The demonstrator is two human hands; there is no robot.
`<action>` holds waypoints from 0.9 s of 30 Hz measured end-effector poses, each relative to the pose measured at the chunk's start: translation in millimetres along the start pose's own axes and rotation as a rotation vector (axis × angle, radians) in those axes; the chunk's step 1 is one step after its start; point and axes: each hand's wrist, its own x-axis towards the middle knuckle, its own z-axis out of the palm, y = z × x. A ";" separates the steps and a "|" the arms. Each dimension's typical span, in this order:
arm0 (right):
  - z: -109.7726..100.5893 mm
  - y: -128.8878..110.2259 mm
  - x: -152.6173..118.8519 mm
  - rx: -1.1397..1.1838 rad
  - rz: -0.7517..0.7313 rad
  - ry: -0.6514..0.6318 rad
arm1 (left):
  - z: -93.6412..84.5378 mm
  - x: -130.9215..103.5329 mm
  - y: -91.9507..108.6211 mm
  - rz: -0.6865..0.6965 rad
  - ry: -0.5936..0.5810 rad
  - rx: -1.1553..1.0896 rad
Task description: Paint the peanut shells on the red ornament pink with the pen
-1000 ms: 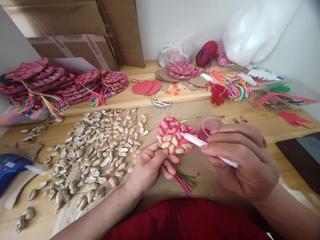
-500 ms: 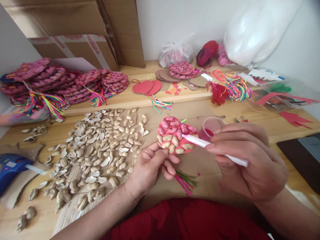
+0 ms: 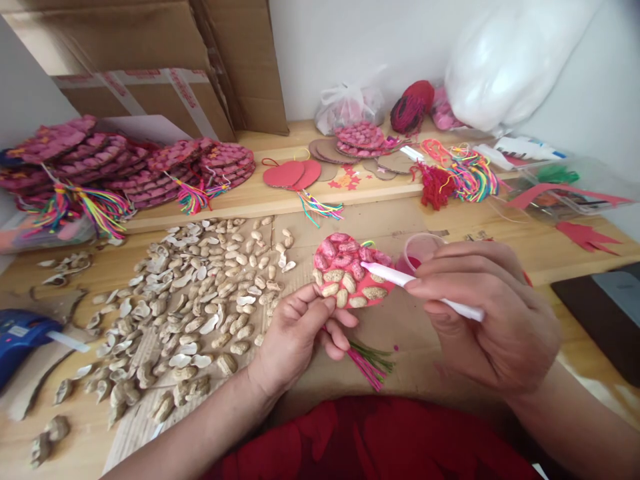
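My left hand (image 3: pixel 299 327) pinches the lower left edge of a red disc covered with peanut shells (image 3: pixel 345 279). Its upper shells are painted pink, while the lower ones keep their bare tan colour. A pink and green tassel (image 3: pixel 369 363) hangs below the disc. Between the thumb and fingers of my right hand (image 3: pixel 493 313) is a white pen-like stick (image 3: pixel 387 274) with a pink-stained tip, which meets the shells near the disc's middle. A clear plastic cup (image 3: pixel 419 245) of pink liquid stands just behind, partly hidden by my right hand.
Loose peanuts and shells (image 3: pixel 200 307) spread over the cardboard at left, beside a blue glue gun (image 3: pixel 25 340). Stacked pink peanut discs (image 3: pixel 70 150), red heart cutouts (image 3: pixel 290 174) and colourful tassels (image 3: pixel 473 173) line the raised shelf. A clear box (image 3: pixel 570 190) sits at right.
My right hand and the stick have shifted slightly left, with the tip still at the disc. The left hand holds the disc in nearly the same place.
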 end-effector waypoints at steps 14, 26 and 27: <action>1.5 -2.0 1.6 0.083 -0.024 -0.020 | 0.3 -0.1 1.3 0.006 0.008 -0.038; 4.9 8.3 -0.5 0.251 0.175 0.068 | -2.9 -0.7 1.6 -0.010 -0.009 -0.069; 5.4 7.8 -0.7 0.285 0.191 0.060 | -3.0 -1.0 1.7 -0.014 -0.014 -0.072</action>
